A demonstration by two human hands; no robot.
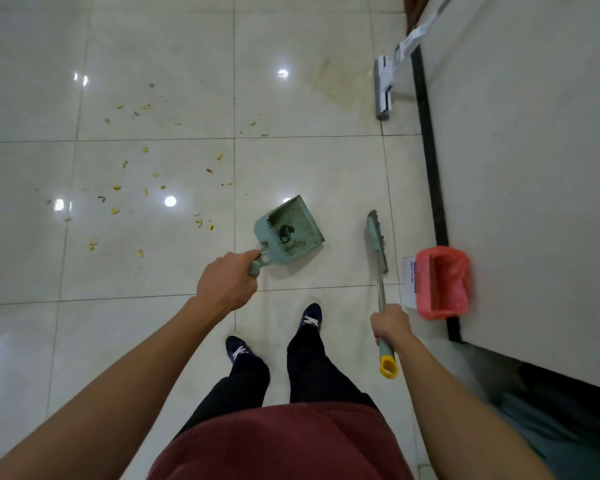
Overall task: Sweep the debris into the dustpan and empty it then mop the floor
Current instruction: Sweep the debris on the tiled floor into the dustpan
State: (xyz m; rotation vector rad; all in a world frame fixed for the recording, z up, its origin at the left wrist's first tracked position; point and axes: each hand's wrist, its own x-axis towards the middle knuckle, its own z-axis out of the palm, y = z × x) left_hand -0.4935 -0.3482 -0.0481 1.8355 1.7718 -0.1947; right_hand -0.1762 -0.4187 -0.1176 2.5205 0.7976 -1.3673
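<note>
The left hand (226,282) has its fingers curled tight round the handle of the green dustpan (289,226), which holds some dirt. The right hand (391,323) grips the broom (379,261) shaft in a closed fist, bristle head forward. Yellow debris (139,174) lies scattered over the tiled floor (326,161), left of the dustpan. A flat mop (385,84) leans by the wall, and a red-lined bin (442,282) stands just right of the broom.

White label (409,277) beside the red-lined bin (442,282) — print seemingly blue, unreadable.
</note>
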